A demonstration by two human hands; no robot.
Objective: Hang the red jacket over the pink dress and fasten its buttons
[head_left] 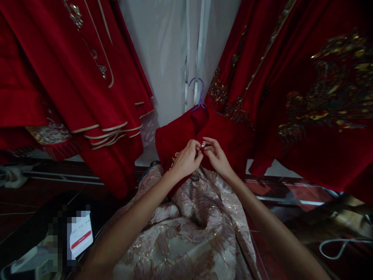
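In front of me a red garment [230, 128] hangs on a purple hanger [201, 91], its neck opening facing me. Both hands meet at the front of it, just below the neckline. My left hand [188, 157] has its fingers pinched together at the garment's front edge; whatever sits between the tips is too small to make out. My right hand [215, 155] is bent close beside it, thumb and fingers curled near a small shiny ornament [203, 144]. Beneath the hands, a pale brocade cloth [186, 241] with metallic leaf patterns spreads over my lap.
Red garments with light piping [96, 97] hang at the left. More red garments with gold beadwork [340, 77] hang at the right. Behind the hanger are white metal poles [199, 42]. A lit phone [81, 235] is at lower left, a white cable [335, 256] at lower right.
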